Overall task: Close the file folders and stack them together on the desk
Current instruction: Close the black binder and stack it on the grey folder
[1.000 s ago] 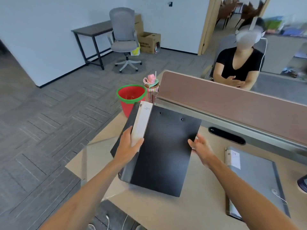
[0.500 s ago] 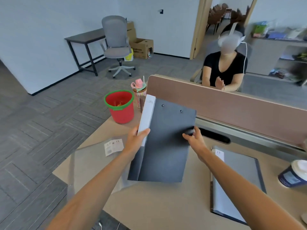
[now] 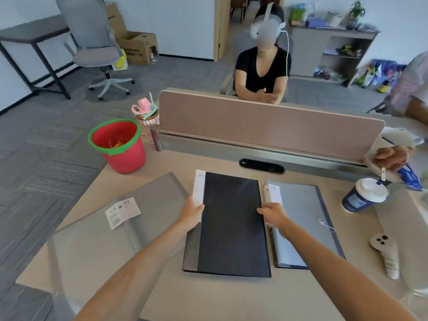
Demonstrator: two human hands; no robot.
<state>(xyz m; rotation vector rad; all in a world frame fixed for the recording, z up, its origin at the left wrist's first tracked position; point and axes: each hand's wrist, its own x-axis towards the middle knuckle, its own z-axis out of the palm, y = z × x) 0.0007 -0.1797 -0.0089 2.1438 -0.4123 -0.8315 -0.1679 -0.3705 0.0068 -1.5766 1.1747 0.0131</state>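
Note:
A black file folder with a white spine label lies closed and flat in the middle of the desk. My left hand grips its left spine edge. My right hand holds its right edge. To the right lies a closed grey-blue folder with a string tie. At the left a translucent grey folder lies open on the desk, a white label on its cover.
A red bucket with a green rim stands at the desk's back left. A pink divider panel runs along the back; a person sits behind it. A paper coffee cup and a phone are at the right.
The black folder was lifted and tilted in both hands over the desk's left side; it has moved right and down and now lies flat beside the grey-blue folder.

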